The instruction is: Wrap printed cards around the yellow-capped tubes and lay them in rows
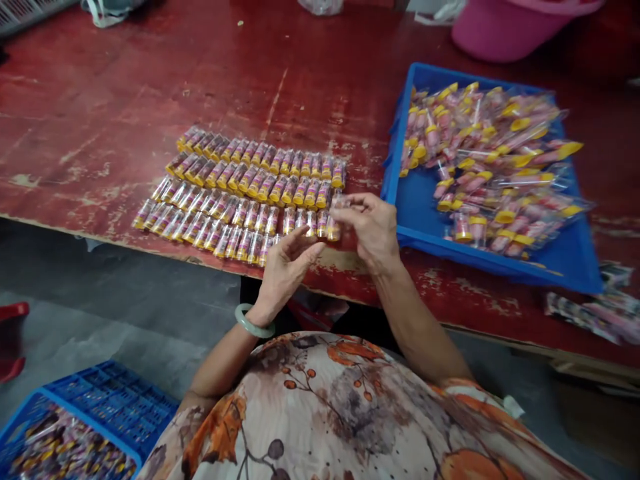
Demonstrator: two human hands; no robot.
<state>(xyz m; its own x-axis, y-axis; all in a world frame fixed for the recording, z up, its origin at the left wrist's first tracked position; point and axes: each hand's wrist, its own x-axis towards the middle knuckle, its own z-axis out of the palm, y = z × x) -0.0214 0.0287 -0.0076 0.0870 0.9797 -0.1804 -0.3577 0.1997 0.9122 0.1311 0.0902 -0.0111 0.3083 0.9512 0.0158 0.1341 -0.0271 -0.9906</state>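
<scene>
Several rows of small clear tubes with yellow ends (255,183) lie side by side on the red table (150,80). At the right end of the third row, my right hand (373,230) pinches a wrapped tube (334,227) between thumb and fingers. My left hand (290,267), a green bangle on its wrist, is at the near edge of the rows with thumb and fingers apart and nothing between them. It partly hides the right end of the nearest row. Right of my right hand stands a blue tray (420,193) with a heap of wrapped pink and yellow tubes (500,160).
A pink tub (500,30) stands at the back right. Printed packets (595,313) lie near the tray's front right corner. On the floor at lower left is a blue crate (115,407) with many small tubes, near a red stool (13,340). A grey basket (20,17) is at back left.
</scene>
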